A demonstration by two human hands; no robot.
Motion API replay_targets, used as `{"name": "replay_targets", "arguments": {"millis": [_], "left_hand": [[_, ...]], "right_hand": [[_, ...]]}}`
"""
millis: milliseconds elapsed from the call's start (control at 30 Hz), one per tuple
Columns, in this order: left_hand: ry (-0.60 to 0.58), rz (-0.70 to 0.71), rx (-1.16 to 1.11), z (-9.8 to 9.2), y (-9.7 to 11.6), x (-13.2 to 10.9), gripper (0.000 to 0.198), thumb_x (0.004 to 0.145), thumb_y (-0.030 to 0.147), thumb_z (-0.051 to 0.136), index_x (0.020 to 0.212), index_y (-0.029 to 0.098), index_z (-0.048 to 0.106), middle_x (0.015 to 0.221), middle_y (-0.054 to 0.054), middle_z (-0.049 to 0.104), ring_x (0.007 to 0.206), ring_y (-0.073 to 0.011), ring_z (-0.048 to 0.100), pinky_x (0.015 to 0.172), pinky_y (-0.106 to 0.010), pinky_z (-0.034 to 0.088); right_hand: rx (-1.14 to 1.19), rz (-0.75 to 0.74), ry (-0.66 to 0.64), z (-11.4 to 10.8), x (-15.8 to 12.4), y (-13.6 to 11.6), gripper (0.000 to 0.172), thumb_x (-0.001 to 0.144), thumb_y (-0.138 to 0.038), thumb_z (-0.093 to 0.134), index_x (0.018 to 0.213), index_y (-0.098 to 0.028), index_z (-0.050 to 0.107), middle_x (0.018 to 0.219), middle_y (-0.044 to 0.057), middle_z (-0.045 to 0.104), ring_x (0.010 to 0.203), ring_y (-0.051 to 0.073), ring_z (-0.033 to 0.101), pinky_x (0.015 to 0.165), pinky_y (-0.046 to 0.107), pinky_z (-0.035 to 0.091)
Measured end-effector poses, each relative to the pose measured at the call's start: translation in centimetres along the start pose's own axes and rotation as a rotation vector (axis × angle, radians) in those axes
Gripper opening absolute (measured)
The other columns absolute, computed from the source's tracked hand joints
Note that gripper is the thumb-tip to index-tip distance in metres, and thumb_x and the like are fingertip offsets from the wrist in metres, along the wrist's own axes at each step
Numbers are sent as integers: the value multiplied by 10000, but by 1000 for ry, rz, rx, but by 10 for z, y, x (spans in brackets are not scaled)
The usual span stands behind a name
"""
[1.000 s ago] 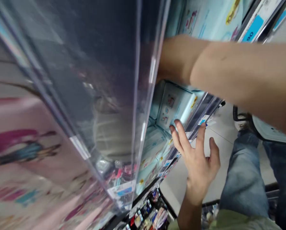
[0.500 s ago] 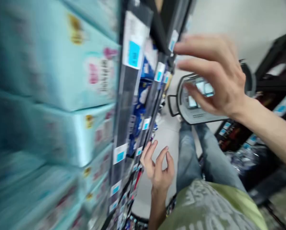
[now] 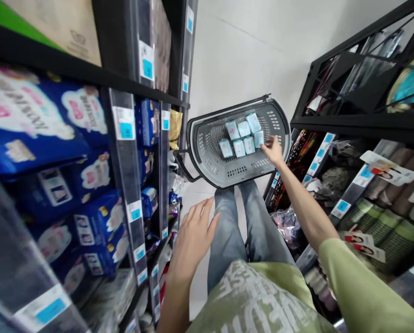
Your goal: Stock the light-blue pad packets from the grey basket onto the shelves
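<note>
A grey shopping basket [image 3: 207, 157] stands on the floor ahead of my feet, with several pale blue packs [image 3: 242, 136] inside it. My right hand [image 3: 272, 149] reaches down into the basket and its fingers touch the rightmost pack; whether they grip it I cannot make out. My left hand [image 3: 193, 238] hangs open in front of my left leg, fingers together and stretched out, holding nothing, close to the edge of the left shelves.
Black shelves [image 3: 124, 152] on the left carry dark blue packs [image 3: 30, 120] and blue price tags. Another black rack [image 3: 349, 125] on the right holds bagged goods and rolled textiles. A narrow strip of white floor [image 3: 241, 51] runs between them.
My view has swung from the upper shelf of pale blue boxes down to the aisle. My right hand came off the shelf and dropped into the basket. My left hand lowered beside my leg.
</note>
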State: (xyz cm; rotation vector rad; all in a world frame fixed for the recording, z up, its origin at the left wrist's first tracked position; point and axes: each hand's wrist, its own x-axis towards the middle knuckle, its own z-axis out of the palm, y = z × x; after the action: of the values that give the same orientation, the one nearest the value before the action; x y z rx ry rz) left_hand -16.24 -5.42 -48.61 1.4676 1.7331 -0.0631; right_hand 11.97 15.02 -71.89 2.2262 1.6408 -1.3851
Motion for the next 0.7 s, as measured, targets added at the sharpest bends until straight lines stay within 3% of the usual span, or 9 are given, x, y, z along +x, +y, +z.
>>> {"name": "replay_targets", "arguments": {"millis": [100,167,233,333,400,467,533,633,700], "left_hand": [[23,28,-68,16,11,43,444,1111,377,435,1483,155,533,1357,-157,675,1257,-312,631,1083,-493,528],[36,64,-132,45,17,68,409,1113,335,441,1471,163,537,1348,-138,681,1254,-284,634,1077,-466,537],[32,104,-177,82,20,84,386,1109,289,452,1468,176,539,1356,-123,681,1261,-261,632,1075,-437,543],[-22,144,-156,135,23,93,389,1099,250,457,1471,182,550,1383,-120,678,1270,-261,636,1046,-420,561],[-88,137,-117,158,23,92,397,1093,252,463,1468,167,563,1394,-129,679,1265,-277,644,1014,-420,577],[-154,95,-82,165,20,92,409,1088,260,474,1471,151,569,1404,-138,675,1264,-296,644,1001,-434,582],[-189,35,-54,159,16,95,429,1084,273,485,1488,150,560,1413,-145,667,1267,-312,635,1007,-458,576],[-171,-74,-51,135,12,94,446,1091,300,476,1512,164,538,1418,-144,653,1277,-318,615,1035,-483,556],[-137,-102,-75,114,15,85,448,1099,314,458,1520,176,524,1412,-138,650,1269,-305,615,1048,-480,546]], "right_hand": [[-302,-28,-81,47,47,5,917,818,-203,793,1583,6,332,1555,287,474,1384,343,533,1158,505,481],[-439,-133,-117,76,82,11,1017,783,-109,794,1655,-85,271,1682,240,327,1481,377,410,1208,572,414],[-526,-279,-135,105,115,21,1014,798,-39,736,1682,-174,259,1753,163,222,1562,389,273,1270,637,292],[-634,-475,-196,141,156,39,874,850,35,596,1658,-144,316,1758,149,229,1622,341,158,1317,640,123],[-660,-533,-257,156,175,47,794,849,72,547,1608,-103,394,1707,175,336,1608,309,210,1315,592,154],[-670,-558,-282,161,188,49,737,853,68,537,1567,-85,443,1645,210,411,1568,328,279,1281,588,237],[-655,-551,-248,153,194,45,714,851,13,594,1545,-81,458,1606,247,429,1522,385,322,1234,621,304],[-523,-495,-141,117,175,35,768,798,-139,758,1508,-87,470,1545,252,468,1444,426,400,1188,617,394],[-326,-459,-57,80,141,26,797,765,-260,819,1471,-104,484,1476,218,527,1373,393,486,1162,574,455]]}}
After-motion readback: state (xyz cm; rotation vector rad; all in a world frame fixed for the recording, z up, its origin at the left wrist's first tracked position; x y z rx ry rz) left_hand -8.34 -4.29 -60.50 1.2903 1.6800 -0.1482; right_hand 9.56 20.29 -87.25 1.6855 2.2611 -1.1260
